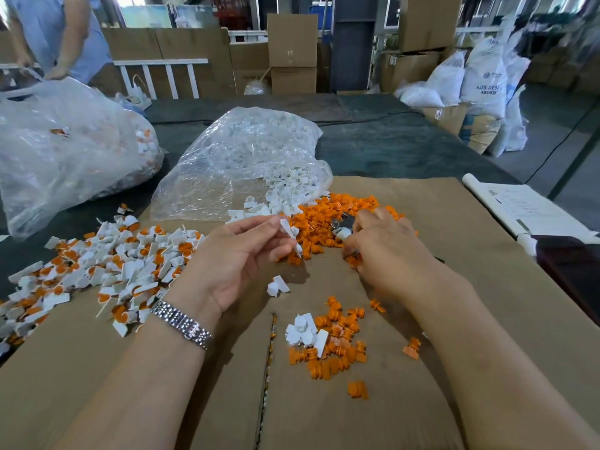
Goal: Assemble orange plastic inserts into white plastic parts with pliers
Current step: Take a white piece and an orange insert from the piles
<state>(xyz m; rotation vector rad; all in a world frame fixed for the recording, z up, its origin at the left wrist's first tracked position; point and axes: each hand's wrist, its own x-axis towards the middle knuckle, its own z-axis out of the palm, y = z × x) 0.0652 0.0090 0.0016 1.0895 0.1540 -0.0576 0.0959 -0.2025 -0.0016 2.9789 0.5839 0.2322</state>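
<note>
While the left hand (240, 251) hovers palm-up over the cardboard sheet (454, 287) on the tabletop (389, 144), its grip pinches a white plastic part (290, 229) between thumb and fingertips, just left of the orange insert heap (328, 222). The right hand (383, 248) lies knuckles-up on the near edge of that heap, its fingers curled around the pliers (341, 225), of which only a dark metal bit shows beyond the fingers; a small white piece (344, 234) sits at the tool's tip, though how it is held cannot be told. A clear bag of white parts (246, 151) spills open behind the heap. To the left spreads a pile of finished white-and-orange pieces (107, 267). Nearer the body lie a single white part (278, 286) and a small cluster of orange inserts (334, 349) with a few white parts (303, 331) among them. A metal watch (181, 323) bands the left wrist. A larger clear bag (65, 151) sits far left, where another person (61, 37) stands.
</note>
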